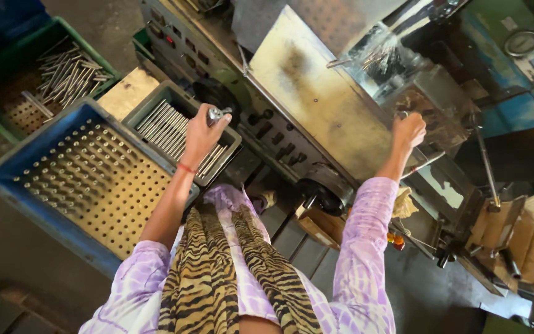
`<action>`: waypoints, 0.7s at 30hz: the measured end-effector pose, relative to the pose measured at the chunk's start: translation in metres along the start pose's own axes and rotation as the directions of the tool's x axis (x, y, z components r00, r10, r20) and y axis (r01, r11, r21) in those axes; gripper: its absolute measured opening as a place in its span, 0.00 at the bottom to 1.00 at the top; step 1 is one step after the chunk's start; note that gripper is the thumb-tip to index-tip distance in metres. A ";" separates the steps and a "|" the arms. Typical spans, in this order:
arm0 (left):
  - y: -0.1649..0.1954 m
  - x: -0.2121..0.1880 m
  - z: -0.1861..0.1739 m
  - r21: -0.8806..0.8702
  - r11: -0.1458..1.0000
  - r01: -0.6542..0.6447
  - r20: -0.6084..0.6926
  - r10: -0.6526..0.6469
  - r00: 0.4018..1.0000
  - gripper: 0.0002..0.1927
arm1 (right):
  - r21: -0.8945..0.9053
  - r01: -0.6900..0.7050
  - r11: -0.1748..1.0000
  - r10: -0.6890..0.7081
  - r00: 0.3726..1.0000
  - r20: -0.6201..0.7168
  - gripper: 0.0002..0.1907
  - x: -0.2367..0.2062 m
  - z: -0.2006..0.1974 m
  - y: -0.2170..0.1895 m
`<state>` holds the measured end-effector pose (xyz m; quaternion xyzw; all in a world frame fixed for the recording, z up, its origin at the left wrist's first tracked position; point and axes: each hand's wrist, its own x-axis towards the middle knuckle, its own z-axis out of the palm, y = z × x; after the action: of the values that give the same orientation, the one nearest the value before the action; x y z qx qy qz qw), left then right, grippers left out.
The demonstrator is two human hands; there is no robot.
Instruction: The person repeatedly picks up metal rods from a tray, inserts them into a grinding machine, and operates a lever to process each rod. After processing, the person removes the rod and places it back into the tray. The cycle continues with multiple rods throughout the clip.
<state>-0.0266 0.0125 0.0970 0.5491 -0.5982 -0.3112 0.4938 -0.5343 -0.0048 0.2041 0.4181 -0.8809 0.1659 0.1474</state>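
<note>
Metal rod [214, 114] clutched end-up in left hand [200, 133], above grey crate [149, 105] of matching rods.
Closed firmly around rod; right hand [408, 131] farther off, fisted at wet machine [341, 93], contents hidden. Best kept steady, clear of spray.

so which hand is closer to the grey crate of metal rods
Left. The left hand is right above the grey crate, gripping a metal handle; the right hand is far across on the machine.
</note>
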 end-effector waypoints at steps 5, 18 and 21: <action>-0.015 -0.001 0.014 -0.475 0.853 0.214 0.112 -0.183 0.977 0.18 | 0.384 0.402 0.831 -0.310 0.909 -0.280 0.08 -0.055 -0.005 -0.030; -0.023 -0.034 0.013 -0.589 0.791 0.166 -0.078 -0.260 0.963 0.24 | 0.828 -0.561 0.014 -0.666 0.612 0.427 0.18 -0.311 0.017 -0.238; -0.020 -0.038 -0.009 -0.160 0.954 -0.252 -0.278 0.201 0.939 0.21 | 0.773 -0.610 0.175 -0.592 0.562 0.578 0.16 -0.314 0.015 -0.240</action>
<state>-0.0148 0.0467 0.0716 0.4614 -0.5551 -0.2343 0.6511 -0.1566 0.0619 0.1063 0.4197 -0.5002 0.4717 -0.5925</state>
